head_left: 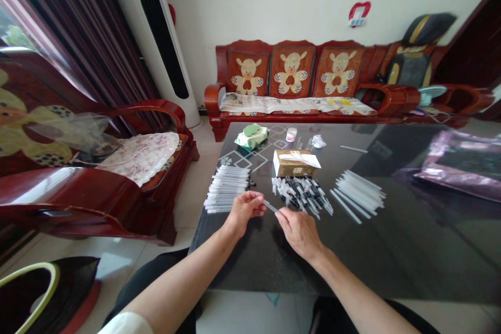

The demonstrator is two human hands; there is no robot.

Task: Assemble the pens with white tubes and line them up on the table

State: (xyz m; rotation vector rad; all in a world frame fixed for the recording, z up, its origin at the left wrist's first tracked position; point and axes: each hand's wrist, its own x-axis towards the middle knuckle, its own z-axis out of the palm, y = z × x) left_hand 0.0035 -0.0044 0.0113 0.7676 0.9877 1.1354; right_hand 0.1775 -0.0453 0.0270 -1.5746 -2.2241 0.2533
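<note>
Between my two hands a translucent white pen barrel (271, 206) is held above the front of the dark table. My left hand (246, 211) is closed on its left end, and my right hand (299, 230) pinches the right end. The fingers hide both ends. Left of my left hand lies a stack of white pens (227, 188) with dark tips. Just beyond my hands is a loose pile of short black and clear pen parts (303, 194). To the right, a fanned bundle of white pen barrels (360, 194) rests on the table.
A tissue box (296, 163) stands behind the pen parts. Farther back are a green wipes pack (252, 136), a small white cup (291, 134), a crumpled tissue (318, 141) and a single white stick (353, 149). A shiny purple plastic package (462, 167) lies at the right of the table (399, 255).
</note>
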